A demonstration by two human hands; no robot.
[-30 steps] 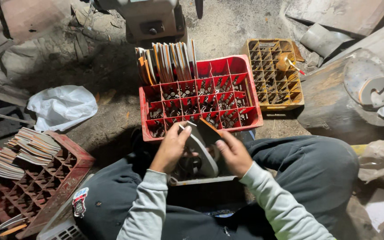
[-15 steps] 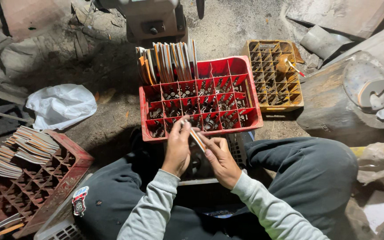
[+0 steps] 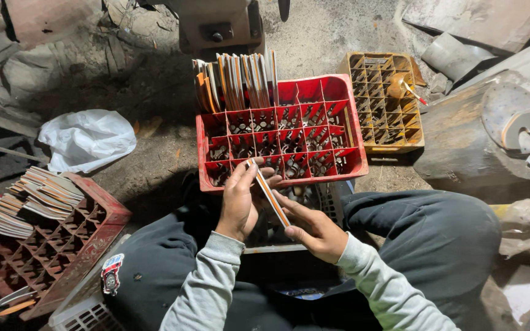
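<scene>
I see my left hand and right hand both pinching a thin orange-edged flat piece, a blade perhaps, edge-on just over the near rim of the red crate, between my knees.

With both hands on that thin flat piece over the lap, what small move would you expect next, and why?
Probably a short lift forward to the upright stack at the back of the red crate. The left hand and right hand hold the thin orange-edged piece edge-on just short of the crate, and similar pieces already stand there.
</scene>
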